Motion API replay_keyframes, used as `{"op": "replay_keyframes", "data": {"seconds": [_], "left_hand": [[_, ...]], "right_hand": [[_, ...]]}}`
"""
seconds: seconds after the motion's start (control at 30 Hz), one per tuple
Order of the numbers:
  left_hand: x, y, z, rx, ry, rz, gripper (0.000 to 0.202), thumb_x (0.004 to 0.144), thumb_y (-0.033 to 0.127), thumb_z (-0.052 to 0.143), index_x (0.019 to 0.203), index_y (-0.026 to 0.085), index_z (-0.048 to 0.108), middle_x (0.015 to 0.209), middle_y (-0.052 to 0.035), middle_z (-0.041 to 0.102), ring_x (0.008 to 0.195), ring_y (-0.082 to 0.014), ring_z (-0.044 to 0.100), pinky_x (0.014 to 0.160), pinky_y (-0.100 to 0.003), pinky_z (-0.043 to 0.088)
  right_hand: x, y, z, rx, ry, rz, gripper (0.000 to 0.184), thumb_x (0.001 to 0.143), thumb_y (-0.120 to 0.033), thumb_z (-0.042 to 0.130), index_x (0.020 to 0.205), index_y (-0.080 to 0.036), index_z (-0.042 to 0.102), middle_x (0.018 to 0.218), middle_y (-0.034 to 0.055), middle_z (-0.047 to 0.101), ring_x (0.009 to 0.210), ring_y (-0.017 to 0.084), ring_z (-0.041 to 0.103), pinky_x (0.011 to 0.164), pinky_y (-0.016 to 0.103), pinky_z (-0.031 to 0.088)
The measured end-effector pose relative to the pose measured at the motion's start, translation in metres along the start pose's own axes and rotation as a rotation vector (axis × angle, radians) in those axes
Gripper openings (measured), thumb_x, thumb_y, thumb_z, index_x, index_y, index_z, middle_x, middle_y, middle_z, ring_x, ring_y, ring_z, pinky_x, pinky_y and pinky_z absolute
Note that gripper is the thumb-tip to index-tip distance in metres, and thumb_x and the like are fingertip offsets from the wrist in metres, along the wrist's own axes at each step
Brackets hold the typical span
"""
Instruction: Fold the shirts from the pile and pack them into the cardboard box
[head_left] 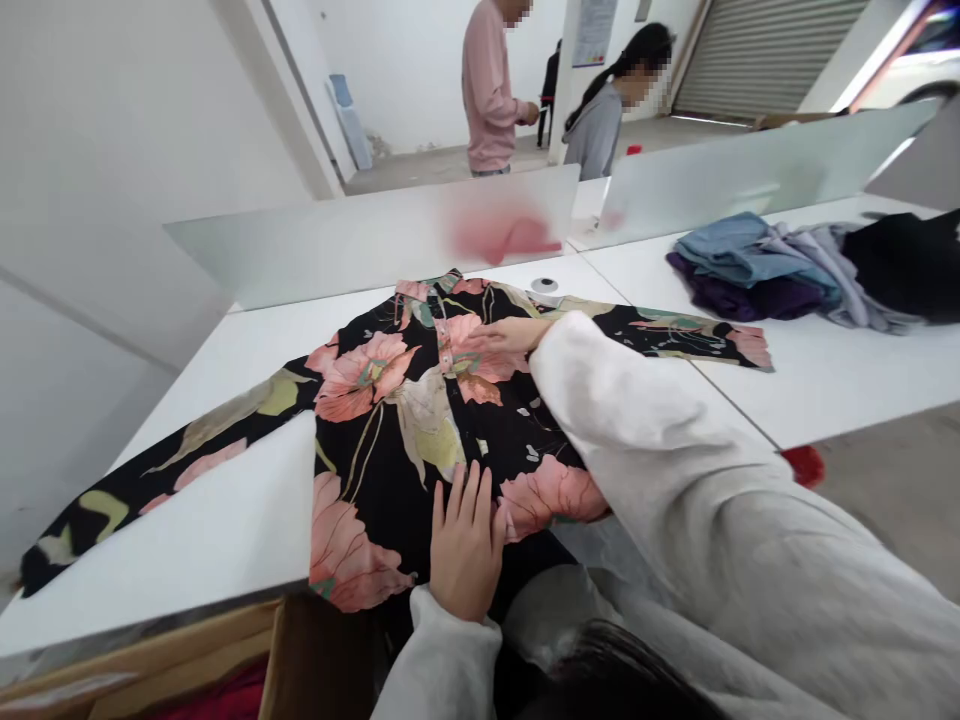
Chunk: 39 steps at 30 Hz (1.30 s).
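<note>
A black floral shirt (382, 430) with large pink flowers lies spread front side up on the white table, both sleeves stretched out to the sides. Its collar points to the far edge and its hem hangs at the near edge. My left hand (466, 545) rests flat on the lower front by the button strip, fingers extended. Further up, my right hand (506, 335) lies flat on the chest beside the buttons, its fingers stretched toward the placket. Neither hand grips the cloth. My right forearm covers part of the shirt's right side.
Folded blue, purple, grey and black clothes (757, 265) are piled on the right of the table (787, 400). A frosted divider (337, 245) runs along the back. An open cardboard box (187, 640) stands at the near left. Two people (491, 90) are beyond the divider.
</note>
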<state>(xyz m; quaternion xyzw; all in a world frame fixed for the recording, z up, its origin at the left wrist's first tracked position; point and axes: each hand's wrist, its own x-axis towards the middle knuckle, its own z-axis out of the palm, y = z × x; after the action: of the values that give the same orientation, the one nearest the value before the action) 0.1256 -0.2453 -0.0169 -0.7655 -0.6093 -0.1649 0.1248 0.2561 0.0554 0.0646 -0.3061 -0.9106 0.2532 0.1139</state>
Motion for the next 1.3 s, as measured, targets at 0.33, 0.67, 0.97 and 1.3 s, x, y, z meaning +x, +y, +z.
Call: {"op": "replay_keyframes", "data": {"seconds": [0.33, 0.67, 0.97, 1.3], "left_hand": [[-0.004, -0.009, 0.023, 0.000, 0.044, 0.049, 0.045, 0.092, 0.026, 0.038, 0.132, 0.009, 0.049, 0.139, -0.0152, 0.046, 0.127, -0.0325, 0.043, 0.100, -0.051, 0.033], [-0.002, -0.011, 0.020, 0.034, 0.025, 0.076, 0.043, 0.092, 0.026, 0.038, 0.131, 0.016, 0.052, 0.140, -0.0136, 0.046, 0.127, -0.0327, 0.044, 0.099, -0.052, 0.036], [-0.003, -0.011, 0.020, 0.083, 0.016, 0.086, 0.043, 0.092, 0.028, 0.036, 0.132, 0.018, 0.051, 0.139, -0.0109, 0.047, 0.126, -0.0311, 0.045, 0.098, -0.050, 0.037], [0.006, -0.006, 0.017, 0.123, 0.036, 0.086, 0.042, 0.091, 0.026, 0.038, 0.130, 0.020, 0.053, 0.139, -0.0079, 0.049, 0.127, -0.0294, 0.044, 0.103, -0.049, 0.034]], "right_hand": [[-0.278, -0.024, 0.006, -0.327, -0.011, 0.498, 0.029, 0.088, -0.039, 0.044, 0.075, -0.020, 0.062, 0.070, 0.0048, 0.067, 0.060, 0.017, 0.060, 0.057, 0.027, 0.041], [-0.314, -0.028, 0.101, -0.246, 0.471, 0.559, 0.035, 0.092, -0.048, 0.036, 0.090, -0.023, 0.060, 0.079, 0.0058, 0.064, 0.062, 0.016, 0.061, 0.057, 0.026, 0.046], [-0.313, -0.018, 0.082, -0.164, 0.569, 0.609, 0.035, 0.088, -0.043, 0.041, 0.074, -0.020, 0.063, 0.070, 0.0051, 0.060, 0.060, 0.016, 0.057, 0.059, 0.028, 0.045], [-0.327, 0.106, -0.009, -0.411, 0.705, 1.040, 0.025, 0.084, -0.029, 0.047, 0.088, -0.016, 0.067, 0.073, 0.0141, 0.063, 0.066, 0.021, 0.058, 0.062, 0.034, 0.040]]}}
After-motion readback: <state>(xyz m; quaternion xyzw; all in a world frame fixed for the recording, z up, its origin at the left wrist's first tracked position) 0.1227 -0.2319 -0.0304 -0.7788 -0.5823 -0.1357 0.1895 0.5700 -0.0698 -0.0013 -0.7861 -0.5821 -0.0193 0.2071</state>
